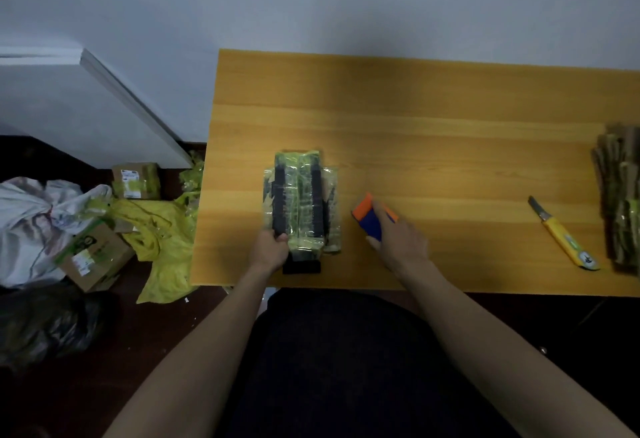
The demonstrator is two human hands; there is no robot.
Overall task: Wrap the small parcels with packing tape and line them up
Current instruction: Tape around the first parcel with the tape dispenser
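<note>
Both hands grasp: left (270, 250) glossy taped parcels (301, 202), right (398, 240) plastic tape dispenser (369, 217).

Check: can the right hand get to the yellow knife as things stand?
Probably not right away. The right hand is gripping the orange-and-blue tape dispenser, so it would have to put that down first. Nothing lies on the table between it and the yellow knife.

both arms extended; left hand (269, 251) gripping, right hand (398, 240) gripping.
</note>
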